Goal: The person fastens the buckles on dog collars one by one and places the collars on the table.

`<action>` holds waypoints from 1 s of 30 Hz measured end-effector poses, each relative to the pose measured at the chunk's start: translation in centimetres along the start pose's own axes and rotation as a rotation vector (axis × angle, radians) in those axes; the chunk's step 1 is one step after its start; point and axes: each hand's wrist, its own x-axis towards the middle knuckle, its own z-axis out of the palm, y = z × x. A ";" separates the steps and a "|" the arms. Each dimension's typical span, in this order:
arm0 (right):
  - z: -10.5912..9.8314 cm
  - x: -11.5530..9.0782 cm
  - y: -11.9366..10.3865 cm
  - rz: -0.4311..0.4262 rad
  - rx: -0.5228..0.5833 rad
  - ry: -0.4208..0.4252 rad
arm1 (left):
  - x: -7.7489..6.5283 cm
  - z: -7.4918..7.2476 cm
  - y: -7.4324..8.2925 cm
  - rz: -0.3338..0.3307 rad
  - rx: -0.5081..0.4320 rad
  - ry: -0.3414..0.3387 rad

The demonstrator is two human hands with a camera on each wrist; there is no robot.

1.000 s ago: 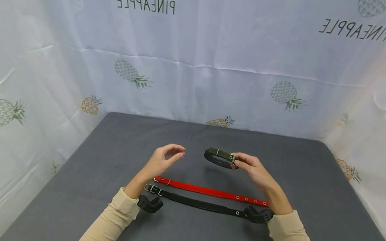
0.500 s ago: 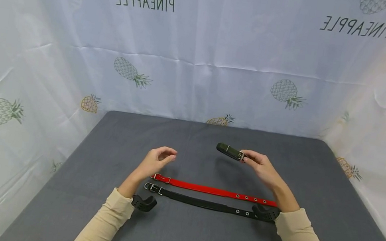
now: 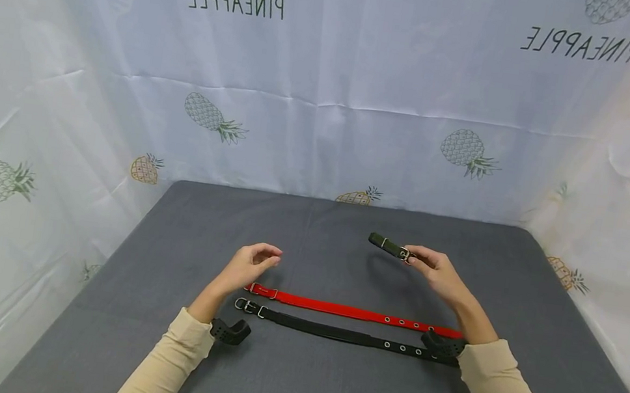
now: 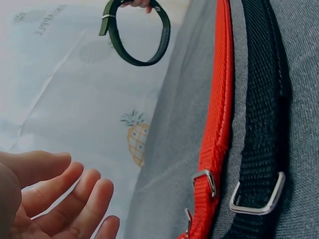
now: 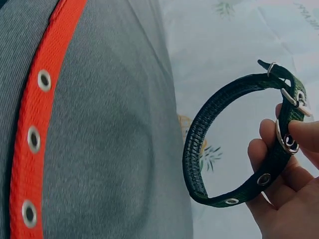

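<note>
My right hand (image 3: 440, 274) pinches a dark green collar (image 3: 388, 245) near its metal buckle, holding it above the table. In the right wrist view the green collar (image 5: 199, 134) is fastened into a loop, with thumb and fingers on the buckle end. My left hand (image 3: 247, 265) hovers with loosely bent fingers and holds nothing; the left wrist view shows its fingers (image 4: 75, 199) apart from everything. Below the hands a red collar (image 3: 331, 307) lies stretched out on the table, its buckle to the left. Parallel and nearer me lies a black collar (image 3: 322, 330), its right end partly hidden by the wrist camera.
The grey table (image 3: 292, 384) has its far edge against a white curtain (image 3: 321, 145) printed with pineapples. More curtain hangs at both sides. Black wrist cameras, such as the left one (image 3: 230, 331), sit under both wrists.
My right hand has moved right and slightly away with the green collar, which has turned more edge-on to the head view. My left hand has drawn back to the left and slightly down.
</note>
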 end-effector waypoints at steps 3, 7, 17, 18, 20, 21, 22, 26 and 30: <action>-0.2 0.1 0.4 0.002 -0.025 0.008 | -0.1 -0.1 -0.3 -0.008 0.008 -0.014; -0.3 0.2 1.0 0.002 -0.079 0.024 | -0.2 -0.1 -0.3 -0.017 0.019 -0.022; -0.3 0.4 2.4 -0.036 -0.227 0.082 | -0.4 0.0 -0.1 -0.059 0.035 -0.018; -0.3 0.4 2.6 -0.036 -0.229 0.084 | -0.4 0.0 -0.1 -0.057 0.042 -0.022; -0.2 0.4 2.9 -0.031 -0.230 0.085 | -0.4 0.0 -0.2 -0.066 0.044 -0.026; -0.2 0.4 3.1 -0.025 -0.232 0.082 | -0.4 0.0 -0.2 -0.069 0.043 -0.028; -0.2 0.4 3.2 -0.021 -0.232 0.084 | -0.4 0.0 -0.2 -0.068 0.044 -0.030; -0.2 0.5 3.8 -0.021 -0.253 0.102 | -0.5 0.0 -0.4 -0.060 0.041 -0.039; -0.2 0.5 4.2 -0.036 -0.277 0.124 | -0.5 0.0 -0.5 -0.047 0.041 -0.047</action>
